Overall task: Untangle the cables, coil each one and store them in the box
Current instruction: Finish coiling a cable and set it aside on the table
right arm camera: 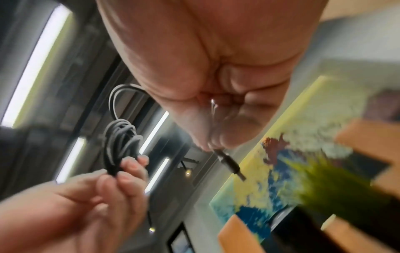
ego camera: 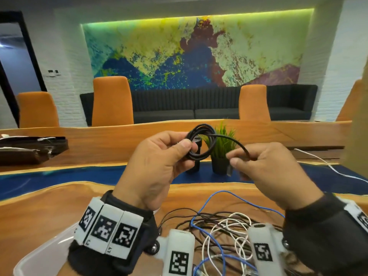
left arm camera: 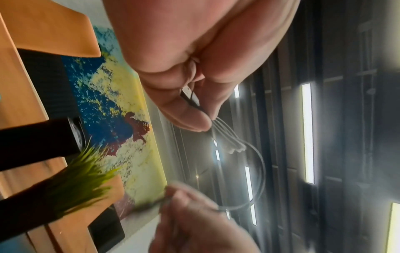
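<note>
black cable [ego camera: 201,143] wound in thin loops, tail arcing rightward.

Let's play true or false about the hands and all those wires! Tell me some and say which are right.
1. The left hand holds a coiled black cable. True.
2. The right hand is empty. False: it pinches the black cable's loose end.
3. Blue and white cables lie tangled on the table. True.
4. The black cable is already in the box. False: it is held up above the table.
</note>
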### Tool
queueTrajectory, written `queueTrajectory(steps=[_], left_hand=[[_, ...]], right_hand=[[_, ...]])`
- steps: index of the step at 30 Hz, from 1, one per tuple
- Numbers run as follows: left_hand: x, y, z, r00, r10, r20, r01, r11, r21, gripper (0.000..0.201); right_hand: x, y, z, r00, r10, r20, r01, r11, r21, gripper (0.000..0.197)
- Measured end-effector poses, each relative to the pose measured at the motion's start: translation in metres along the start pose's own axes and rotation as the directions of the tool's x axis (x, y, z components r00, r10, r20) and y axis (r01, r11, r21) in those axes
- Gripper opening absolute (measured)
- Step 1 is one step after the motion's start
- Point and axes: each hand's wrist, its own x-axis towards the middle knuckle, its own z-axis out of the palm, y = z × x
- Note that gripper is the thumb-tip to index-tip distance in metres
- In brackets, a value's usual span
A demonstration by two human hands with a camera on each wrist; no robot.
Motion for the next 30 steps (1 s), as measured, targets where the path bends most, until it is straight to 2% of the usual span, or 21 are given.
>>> queueTrajectory(steps=[1, 2, 3, 5, 7, 8, 11, 12, 14, 19, 21, 23, 26, 28, 30], left_hand=[[-0.001, -0.003, 0.003, 1.0, -0.002, 0.023, 0.002, 1.0, -0.016, 0.015], [-0.001, -0.005, 0.006, 0.999, -0.002, 0.046, 0.003, 0.999, -0.034, 0.016], [-0.001, -0.007, 0.007, 0.998, -0.001, 0.066, 0.004, 0.999, -0.051, 0.017], [-0.002, -0.008, 0.01, 0.995, -0.002, 0.101, 0.011, 0.996, -0.091, 0.024], [-0.003, -0.007, 0.012, 0.993, 0.001, 0.116, 0.012, 0.994, -0.113, 0.033], [-0.003, -0.007, 0.012, 0.993, 0.004, 0.119, 0.01, 0.993, -0.116, 0.034], [-0.004, -0.01, 0.014, 0.992, 0.026, 0.126, -0.014, 0.995, -0.098, 0.029], [-0.005, -0.012, 0.015, 0.991, 0.044, 0.123, -0.034, 0.996, -0.082, 0.025], [-0.005, -0.016, 0.017, 0.99, 0.097, 0.104, -0.094, 0.995, -0.033, 0.017], [-0.009, -0.014, 0.016, 0.95, 0.304, 0.075, -0.313, 0.924, 0.219, 0.022], [-0.01, -0.012, 0.015, 0.924, 0.376, 0.075, -0.38, 0.873, 0.306, 0.022], [-0.011, -0.012, 0.015, 0.895, 0.439, 0.073, -0.43, 0.813, 0.393, 0.019], [-0.01, -0.016, 0.015, 0.869, 0.49, 0.064, -0.461, 0.759, 0.46, 0.021], [-0.011, -0.017, 0.015, 0.854, 0.518, 0.057, -0.481, 0.742, 0.467, 0.02], [-0.011, -0.014, 0.016, 0.85, 0.527, 0.005, -0.477, 0.766, 0.431, 0.017]], right_hand=[[-0.002, -0.005, 0.004, 0.999, 0.053, 0.001, -0.052, 0.967, 0.248, 0.014], [-0.003, -0.011, 0.006, 0.993, 0.114, 0.023, -0.112, 0.882, 0.459, 0.014], [-0.003, -0.015, 0.007, 0.985, 0.157, 0.064, -0.163, 0.771, 0.616, 0.014], [-0.003, -0.021, 0.005, 0.969, 0.179, 0.169, -0.238, 0.512, 0.825, 0.013], [-0.002, -0.023, 0.001, 0.947, 0.171, 0.271, -0.31, 0.279, 0.909, 0.013], [-0.002, -0.022, 0.0, 0.931, 0.169, 0.322, -0.353, 0.199, 0.914, 0.015], [-0.004, -0.018, 0.004, 0.859, 0.075, 0.507, -0.512, 0.083, 0.855, 0.02], [-0.006, -0.016, 0.007, 0.823, -0.001, 0.567, -0.565, 0.081, 0.821, 0.026], [-0.008, -0.013, 0.011, 0.767, -0.13, 0.628, -0.613, 0.137, 0.778, 0.033], [-0.015, -0.014, 0.013, 0.717, -0.241, 0.655, -0.557, 0.367, 0.745, 0.038], [-0.017, -0.016, 0.015, 0.739, -0.237, 0.631, -0.505, 0.427, 0.751, 0.035], [-0.019, -0.019, 0.018, 0.793, -0.206, 0.574, -0.437, 0.465, 0.77, 0.021], [-0.02, -0.025, 0.021, 0.874, -0.184, 0.449, -0.276, 0.573, 0.772, 0.003], [-0.02, -0.027, 0.022, 0.898, -0.187, 0.398, -0.216, 0.6, 0.77, 0.007], [-0.018, -0.026, 0.02, 0.905, -0.182, 0.385, -0.207, 0.602, 0.771, 0.025]])
